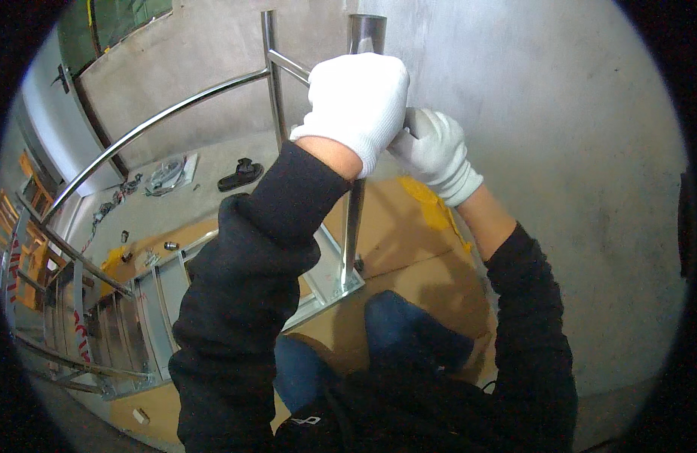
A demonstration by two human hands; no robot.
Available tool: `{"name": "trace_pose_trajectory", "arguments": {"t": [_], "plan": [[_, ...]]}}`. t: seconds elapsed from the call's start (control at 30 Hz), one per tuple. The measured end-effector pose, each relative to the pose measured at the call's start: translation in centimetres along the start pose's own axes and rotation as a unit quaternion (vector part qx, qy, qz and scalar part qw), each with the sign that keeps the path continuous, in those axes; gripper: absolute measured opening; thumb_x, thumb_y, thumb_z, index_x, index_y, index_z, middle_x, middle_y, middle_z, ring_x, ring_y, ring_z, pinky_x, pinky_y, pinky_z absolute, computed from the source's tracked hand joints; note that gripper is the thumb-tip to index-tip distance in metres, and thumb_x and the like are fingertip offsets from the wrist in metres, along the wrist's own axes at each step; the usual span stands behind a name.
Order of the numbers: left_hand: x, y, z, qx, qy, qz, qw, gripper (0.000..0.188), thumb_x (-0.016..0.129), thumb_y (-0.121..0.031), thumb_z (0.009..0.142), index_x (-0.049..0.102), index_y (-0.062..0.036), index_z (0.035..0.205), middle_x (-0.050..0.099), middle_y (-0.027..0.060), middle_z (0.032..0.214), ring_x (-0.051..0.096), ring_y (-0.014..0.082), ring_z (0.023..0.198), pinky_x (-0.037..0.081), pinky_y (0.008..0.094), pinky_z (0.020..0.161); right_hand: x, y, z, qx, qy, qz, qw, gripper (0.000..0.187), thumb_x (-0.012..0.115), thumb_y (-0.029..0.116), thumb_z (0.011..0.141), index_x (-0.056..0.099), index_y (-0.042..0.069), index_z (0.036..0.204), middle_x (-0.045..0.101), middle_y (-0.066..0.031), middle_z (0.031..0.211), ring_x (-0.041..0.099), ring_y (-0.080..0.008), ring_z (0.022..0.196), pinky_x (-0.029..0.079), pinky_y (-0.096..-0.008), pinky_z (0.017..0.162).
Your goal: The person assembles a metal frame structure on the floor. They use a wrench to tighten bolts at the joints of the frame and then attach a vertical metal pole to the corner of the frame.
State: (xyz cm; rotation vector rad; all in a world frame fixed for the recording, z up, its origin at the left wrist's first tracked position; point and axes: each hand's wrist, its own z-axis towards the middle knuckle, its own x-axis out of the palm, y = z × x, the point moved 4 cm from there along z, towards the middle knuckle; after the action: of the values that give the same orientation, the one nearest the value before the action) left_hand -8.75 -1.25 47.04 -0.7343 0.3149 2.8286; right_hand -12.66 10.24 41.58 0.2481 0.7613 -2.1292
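Observation:
My left hand (356,106), in a white knit glove, is wrapped around a thick, shiny metal post (368,34) near its upper end. Just right of it and slightly lower is my right hand (437,151), also gloved, with its fingers curled in close to the post. The left hand hides whatever those fingers grip. The post stands upright on a corner of a flat metal base frame (341,285). A thinner upright tube (276,98) rises to the left, joined by a short crossbar and a long curved rail (160,113).
Brown cardboard (409,249) lies under the frame and around my knees. A grey wall (560,189) stands close on the right. On the floor at left are a black sandal (241,174), a bagged coil (167,175) and small metal fittings (171,245). Wooden pallets (33,249) stand far left.

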Motion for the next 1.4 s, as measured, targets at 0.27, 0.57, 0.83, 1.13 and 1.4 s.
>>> {"name": "trace_pose_trajectory", "arguments": {"t": [0.27, 0.57, 0.83, 1.13, 1.4], "plan": [[0.6, 1.3, -1.0, -0.001, -0.024, -0.054, 0.998, 0.017, 0.062, -0.026, 0.080, 0.066, -0.0089, 0.078, 0.064, 0.0131, 0.072, 0.065, 0.0319, 0.071, 0.051, 0.0396, 0.062, -0.2, -1.0, 2.5, -0.094, 0.025, -0.011, 0.995, 0.013, 0.064, 0.024, 0.077, 0.060, 0.012, 0.072, 0.052, -0.0046, 0.061, 0.056, -0.0240, 0.054, 0.045, -0.0372, 0.045], [1.0, 5.2, -9.8, -0.188, -0.070, -0.244, 0.949, 0.013, 0.066, -0.017, 0.086, 0.066, -0.0050, 0.087, 0.060, 0.0118, 0.068, 0.059, 0.0185, 0.057, 0.047, 0.0285, 0.056, -1.2, -0.5, 3.8, -0.196, 0.000, -0.088, 0.977, 0.011, 0.066, 0.016, 0.069, 0.061, 0.015, 0.079, 0.049, 0.0019, 0.067, 0.054, -0.0157, 0.061, 0.043, -0.0297, 0.044], [4.5, 8.4, -18.5, -0.323, -0.010, -0.267, 0.908, 0.015, 0.066, -0.019, 0.085, 0.065, -0.0039, 0.083, 0.059, 0.0114, 0.066, 0.058, 0.0223, 0.057, 0.045, 0.0307, 0.055, -1.2, -1.2, 4.2, -0.152, -0.030, -0.066, 0.986, 0.011, 0.067, 0.017, 0.069, 0.063, 0.017, 0.078, 0.052, 0.0022, 0.071, 0.053, -0.0176, 0.061, 0.043, -0.0304, 0.044], [5.6, 9.7, -22.4, -0.418, 0.012, -0.308, 0.854, 0.017, 0.065, -0.020, 0.086, 0.067, -0.0032, 0.087, 0.062, 0.0083, 0.064, 0.058, 0.0139, 0.056, 0.046, 0.0276, 0.056, 0.5, -0.6, 1.6, -0.003, 0.041, -0.087, 0.995, 0.022, 0.075, 0.026, 0.072, 0.060, 0.010, 0.074, 0.053, -0.0051, 0.067, 0.055, -0.0217, 0.055, 0.045, -0.0340, 0.047], [6.0, 9.6, -24.3, -0.476, 0.024, -0.354, 0.805, 0.019, 0.064, -0.021, 0.088, 0.067, -0.0015, 0.088, 0.062, 0.0039, 0.065, 0.056, 0.0085, 0.057, 0.045, 0.0247, 0.054, 3.5, 1.9, -1.6, 0.376, -0.084, 0.195, 0.902, 0.017, 0.068, 0.018, 0.085, 0.060, 0.004, 0.084, 0.058, -0.0065, 0.070, 0.052, -0.0137, 0.055, 0.045, -0.0323, 0.052]]}}
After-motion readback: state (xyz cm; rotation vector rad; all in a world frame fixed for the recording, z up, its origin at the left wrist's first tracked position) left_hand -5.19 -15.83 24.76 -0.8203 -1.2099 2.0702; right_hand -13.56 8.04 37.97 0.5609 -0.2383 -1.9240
